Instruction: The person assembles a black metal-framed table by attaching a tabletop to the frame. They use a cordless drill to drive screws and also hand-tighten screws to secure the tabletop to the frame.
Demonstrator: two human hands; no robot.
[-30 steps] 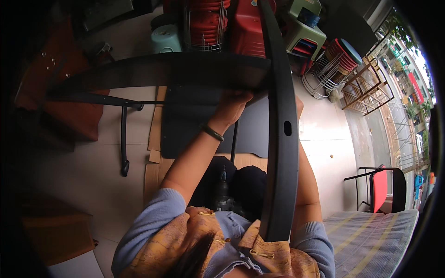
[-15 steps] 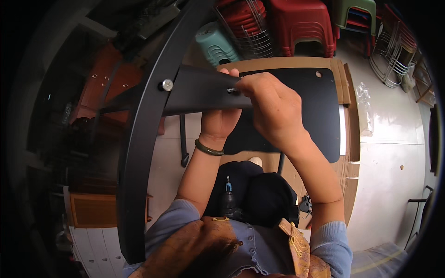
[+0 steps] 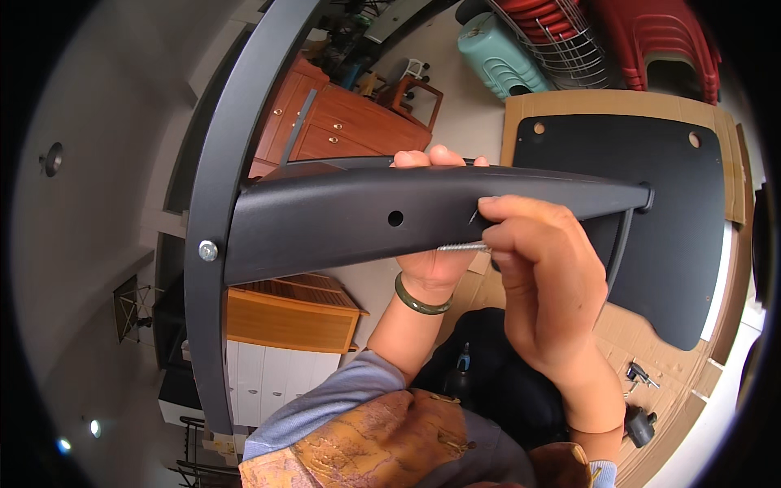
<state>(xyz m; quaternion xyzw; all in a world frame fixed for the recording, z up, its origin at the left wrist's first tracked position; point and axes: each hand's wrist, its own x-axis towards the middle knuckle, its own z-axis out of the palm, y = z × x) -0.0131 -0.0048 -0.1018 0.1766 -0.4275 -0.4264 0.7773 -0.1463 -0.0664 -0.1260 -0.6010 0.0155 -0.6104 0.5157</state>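
A black metal frame is raised before me: a tapered arm (image 3: 325,215) with a round hole (image 3: 395,218) in its face joins a long bar (image 3: 213,163) at the left. A silver screw head (image 3: 208,250) sits in that bar. My left hand (image 3: 434,272) is wrapped round the arm from behind, fingertips over its top edge and palm below. My right hand (image 3: 549,276) is closed in front of the arm, pinching a long silver threaded screw (image 3: 462,247) that points left near the lower edge. A thin dark mark by my right index fingertip is too small to make out.
On the floor lies a black board (image 3: 651,260) over cardboard (image 3: 610,103). A dark power driver (image 3: 461,378) rests at my lap. Small tools (image 3: 641,374) lie at the lower right. Red stools (image 3: 659,41), a teal stool (image 3: 500,57) and wooden cabinets (image 3: 350,122) stand beyond.
My view has swung left, and the frame's arm now shows its broad face with the hole. The screw in my right hand now shows along its length, pointing left. My left hand still grips the arm.
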